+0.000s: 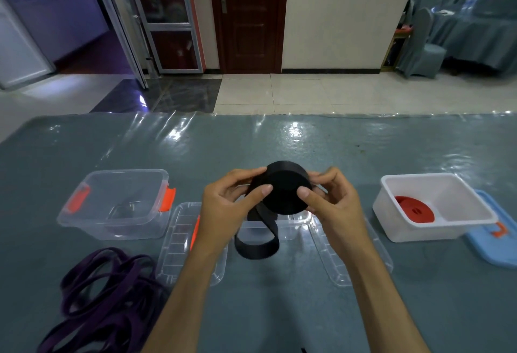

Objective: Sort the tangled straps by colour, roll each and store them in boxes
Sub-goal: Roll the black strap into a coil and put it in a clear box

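Note:
A thick roll of black strap (pixel 282 189) is held up above the table's middle. My left hand (pixel 226 207) grips its left side with the thumb on the flat face. My right hand (pixel 333 198) grips its right side the same way. A loose tail of the black strap (pixel 257 243) hangs down in a loop below the roll. A tangled purple strap (pixel 103 294) lies on the table at the lower left. A rolled red strap (pixel 414 208) sits inside the white box (pixel 391 210) on the right.
A clear box with orange clips (pixel 92 224) stands empty at the left. Another clear box (pixel 291 224) sits under my hands, with clear lids (pixel 179 252) on both sides of it. A blue lid (pixel 492 246) lies by the white box. The table carries a shiny plastic cover.

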